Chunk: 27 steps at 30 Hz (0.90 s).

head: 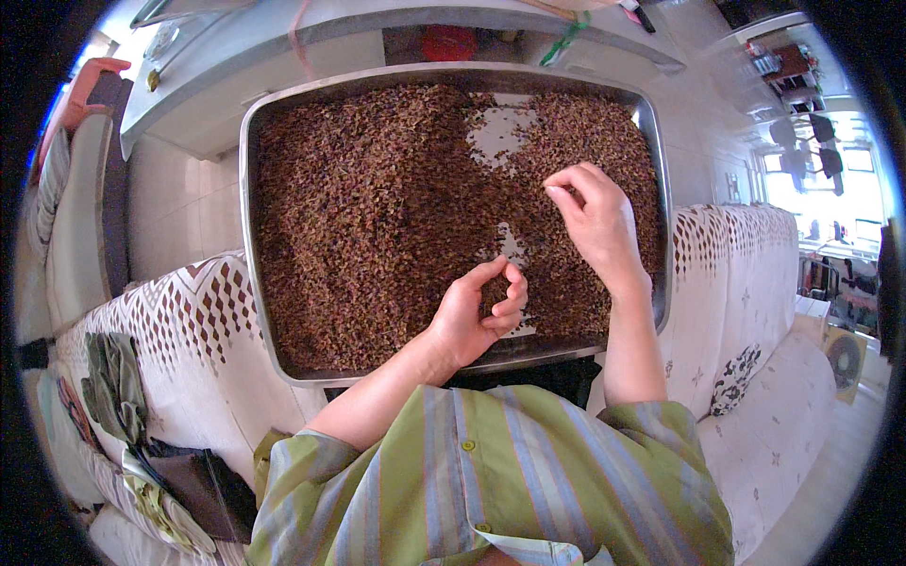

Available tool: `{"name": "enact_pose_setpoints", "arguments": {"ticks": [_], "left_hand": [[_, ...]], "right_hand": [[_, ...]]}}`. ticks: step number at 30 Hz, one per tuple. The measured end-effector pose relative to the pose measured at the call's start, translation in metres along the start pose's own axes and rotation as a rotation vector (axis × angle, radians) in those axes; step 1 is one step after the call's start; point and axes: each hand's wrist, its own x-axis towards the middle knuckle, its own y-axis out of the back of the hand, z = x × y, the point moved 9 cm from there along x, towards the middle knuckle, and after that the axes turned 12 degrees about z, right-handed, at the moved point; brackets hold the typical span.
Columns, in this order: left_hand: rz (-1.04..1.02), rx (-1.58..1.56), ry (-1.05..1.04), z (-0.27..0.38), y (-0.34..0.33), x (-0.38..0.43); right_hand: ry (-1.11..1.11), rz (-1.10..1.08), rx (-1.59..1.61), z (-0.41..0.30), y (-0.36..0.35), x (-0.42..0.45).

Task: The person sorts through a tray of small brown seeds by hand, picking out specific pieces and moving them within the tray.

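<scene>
A large rectangular metal tray [253,297] lies before me, spread with reddish-brown dried husks [340,212] that look like Sichuan peppercorns. The deepest heap covers its left and middle, and a thinner layer lies on the right. Between them, patches of bare tray floor [499,131] show through. Over the tray's near side, my left hand [481,304] is curled, thumb tip close to the index fingertip. Farther right, my right hand [593,212] hovers over the thinner layer with thumb and forefinger pinched together. Anything small between the fingertips of either hand is too tiny to make out.
Beyond the tray stands a grey-topped table [233,53], with a red object [449,44] under its edge. Patterned white covers drape the sofa [729,283] on both sides. Dark clothing [117,389] lies at left. At far right is a fan-like unit [844,359].
</scene>
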Motion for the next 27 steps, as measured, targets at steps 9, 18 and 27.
{"name": "enact_pose_setpoints", "arguments": {"ticks": [9,18,27], "left_hand": [[0.030,-0.060,0.015,0.000,-0.002,0.000],[0.027,-0.066,0.013,0.000,0.000,0.001],[0.004,-0.075,0.008,0.002,-0.005,-0.001]], "right_hand": [[-0.331,0.055,0.251,0.043,0.008,-0.023],[0.012,0.009,-0.019,0.003,-0.040,-0.001],[-0.668,-0.041,0.834,0.035,-0.008,-0.022]]}}
